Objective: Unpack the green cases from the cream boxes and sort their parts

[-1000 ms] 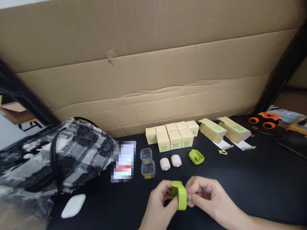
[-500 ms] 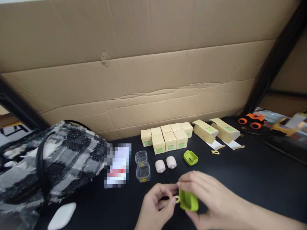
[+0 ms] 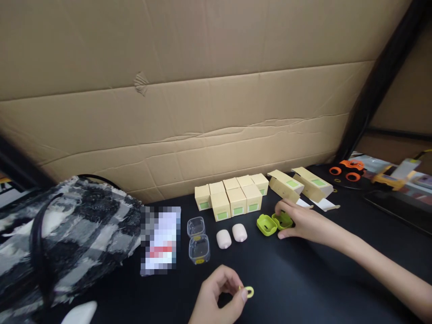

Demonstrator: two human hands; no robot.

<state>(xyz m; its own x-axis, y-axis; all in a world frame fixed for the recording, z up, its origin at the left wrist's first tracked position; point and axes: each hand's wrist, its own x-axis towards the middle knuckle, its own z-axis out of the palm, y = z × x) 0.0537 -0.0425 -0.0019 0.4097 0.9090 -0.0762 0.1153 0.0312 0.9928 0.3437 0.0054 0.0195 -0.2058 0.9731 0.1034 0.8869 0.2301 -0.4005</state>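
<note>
Between thumb and fingers, my left hand (image 3: 221, 297) pinches a small yellow ring (image 3: 249, 292) low in the middle of the view. My right hand (image 3: 293, 220) reaches out over the table and grips a green silicone case (image 3: 282, 220), partly hidden by the fingers. A second green case piece (image 3: 266, 224) lies hollow side up just left of it. Two pale pink rounded cases (image 3: 223, 239) rest side by side further left. Beside them stands a clear plastic case (image 3: 199, 249), opened out into two shells.
Several small cream boxes (image 3: 238, 201) are grouped near the cardboard wall (image 3: 216, 103). Two opened boxes (image 3: 285, 184) lie to their right. A checkered bag (image 3: 91, 229) and a white object (image 3: 81, 312) are at left. An orange toy car (image 3: 347, 170) is at far right.
My right hand has carried the green case away from my left hand, up beside the other green piece. My left hand still holds the yellow ring.
</note>
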